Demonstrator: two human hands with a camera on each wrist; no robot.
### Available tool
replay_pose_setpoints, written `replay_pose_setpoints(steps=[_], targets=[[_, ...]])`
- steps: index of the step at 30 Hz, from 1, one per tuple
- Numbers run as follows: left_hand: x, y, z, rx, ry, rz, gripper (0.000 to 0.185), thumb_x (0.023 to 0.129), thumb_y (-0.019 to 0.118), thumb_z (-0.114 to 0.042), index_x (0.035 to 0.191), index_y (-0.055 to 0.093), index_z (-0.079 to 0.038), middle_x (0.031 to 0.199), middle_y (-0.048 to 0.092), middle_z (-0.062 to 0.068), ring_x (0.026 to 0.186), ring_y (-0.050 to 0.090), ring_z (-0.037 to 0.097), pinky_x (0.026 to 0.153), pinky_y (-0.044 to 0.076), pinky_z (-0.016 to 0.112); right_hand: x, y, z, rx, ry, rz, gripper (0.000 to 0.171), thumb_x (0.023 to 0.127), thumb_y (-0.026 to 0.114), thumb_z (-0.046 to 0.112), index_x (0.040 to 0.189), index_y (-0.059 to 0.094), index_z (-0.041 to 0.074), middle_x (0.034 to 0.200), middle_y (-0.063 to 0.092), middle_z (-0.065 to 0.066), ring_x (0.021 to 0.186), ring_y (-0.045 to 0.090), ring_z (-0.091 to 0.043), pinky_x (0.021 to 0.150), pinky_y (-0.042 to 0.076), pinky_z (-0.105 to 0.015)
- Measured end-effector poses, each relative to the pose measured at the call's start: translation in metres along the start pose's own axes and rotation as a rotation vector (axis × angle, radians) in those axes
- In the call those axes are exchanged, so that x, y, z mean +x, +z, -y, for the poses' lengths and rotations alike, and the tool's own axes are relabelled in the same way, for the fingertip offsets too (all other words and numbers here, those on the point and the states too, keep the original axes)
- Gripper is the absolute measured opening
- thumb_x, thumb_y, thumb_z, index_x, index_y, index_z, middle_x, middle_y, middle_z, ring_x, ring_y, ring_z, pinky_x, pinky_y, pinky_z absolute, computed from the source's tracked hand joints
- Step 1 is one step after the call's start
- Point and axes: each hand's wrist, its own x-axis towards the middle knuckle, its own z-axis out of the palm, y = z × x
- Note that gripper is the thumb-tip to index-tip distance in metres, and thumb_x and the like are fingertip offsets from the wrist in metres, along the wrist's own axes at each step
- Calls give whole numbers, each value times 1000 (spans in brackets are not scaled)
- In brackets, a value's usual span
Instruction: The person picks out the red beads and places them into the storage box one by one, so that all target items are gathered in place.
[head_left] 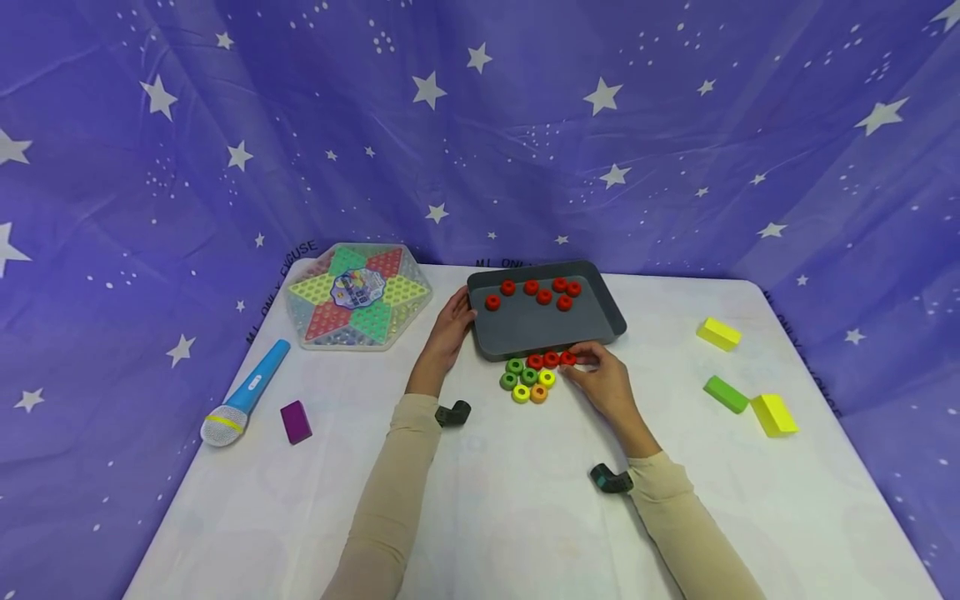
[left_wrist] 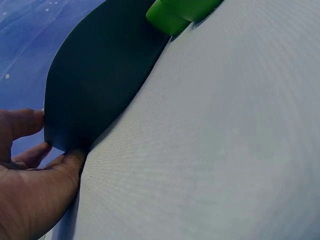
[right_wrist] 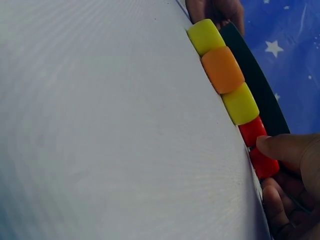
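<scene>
A grey tray stands at the back middle of the white table with several red rings in it. My left hand holds the tray's left edge; in the left wrist view the thumb and fingers clasp the dark tray wall. Just before the tray lies a cluster of green, red, yellow and orange rings. My right hand pinches the rightmost red ring of that cluster. In the right wrist view my thumb lies on this red ring, past a yellow ring and an orange ring.
A Chinese checkers board lies at the back left, with a blue toy microphone and a purple block nearer. On the right lie two yellow blocks and a green block. Starry blue cloth hangs behind.
</scene>
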Motion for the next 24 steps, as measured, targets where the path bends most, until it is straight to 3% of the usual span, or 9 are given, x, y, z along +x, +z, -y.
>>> replay_pose_setpoints(steps=[12, 24], targets=[[0, 0, 1, 0, 5, 2, 62, 97, 47, 3, 153, 27, -14, 159, 25, 6, 144, 26, 15, 118, 24, 36, -4, -3, 4, -19, -42, 23, 33, 79, 79, 14, 110, 69, 9, 102, 70, -10, 92, 65, -23, 68, 47, -17], [-2, -1, 1, -6, 10, 17, 62, 98, 46, 3, 154, 25, -13, 159, 24, 6, 145, 25, 15, 118, 23, 36, -1, -22, 24, 15, -85, 17, 32, 81, 77, 13, 111, 68, 11, 106, 69, -8, 92, 67, -25, 69, 53, -19]])
